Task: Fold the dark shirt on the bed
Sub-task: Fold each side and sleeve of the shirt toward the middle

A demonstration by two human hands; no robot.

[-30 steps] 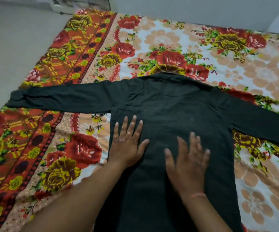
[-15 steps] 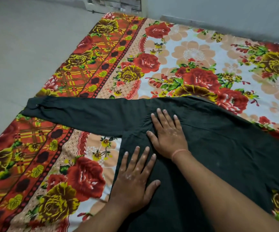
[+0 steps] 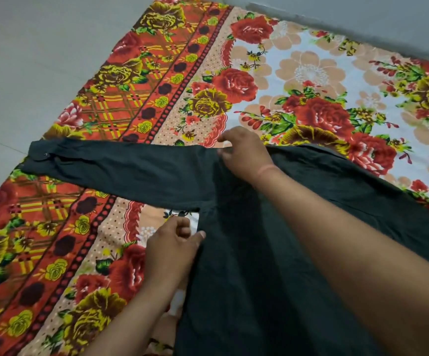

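At nine o'clock in the view, bare grey floor runs alongside the bed. The floral bedsheet, with a red and yellow plaid border and large roses, covers the mattress from the lower left up to one o'clock, where a pale wall meets it.

The dark shirt lies flat on the sheet, filling the lower centre and right of the view. Its left sleeve stretches straight out toward nine o'clock, and the buttoned cuff reaches the sheet's edge by the floor.

The left hand, at about six o'clock from the sleeve's armpit, has its fingers curled and pinches the shirt's side edge just below the armpit seam. The right hand, toward twelve o'clock from it, is closed in a pinch on the shoulder edge where sleeve meets body; a thin pink band circles its wrist. The right forearm crosses the shirt diagonally from four o'clock and hides much of the cloth's middle. The shirt's right side runs out of view at three o'clock.
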